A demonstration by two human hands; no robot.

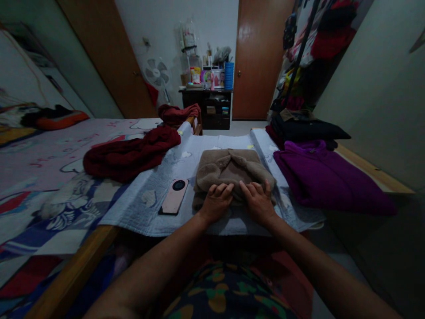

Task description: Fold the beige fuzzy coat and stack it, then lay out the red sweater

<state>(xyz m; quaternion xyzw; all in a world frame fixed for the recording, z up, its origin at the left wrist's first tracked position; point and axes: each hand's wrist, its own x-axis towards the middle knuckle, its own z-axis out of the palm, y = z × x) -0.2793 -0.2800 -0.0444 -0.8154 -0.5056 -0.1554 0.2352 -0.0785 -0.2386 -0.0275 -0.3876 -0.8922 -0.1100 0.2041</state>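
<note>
A folded brown fleece garment (229, 170), with a collar-like fold on top, lies on the pale quilted cloth (156, 223) in front of me. My left hand (217, 201) grips its near edge left of the middle, the fingers curled over the top. Just right of it, my right hand (259, 199) holds the same edge, fingers likewise bent over the fabric. What lies beneath the fingers is hidden. Left of the garment, apart from both hands, rests a pink phone (172, 201) with a round dark camera ring.
A dark red garment (128, 155) lies crumpled at the left, partly over the bed (66, 137). Folded purple clothing (328, 177) and a dark folded garment (308, 128) sit on the right. Farther back stand a cabinet (215, 117), a fan (157, 73) and a wooden door (257, 53).
</note>
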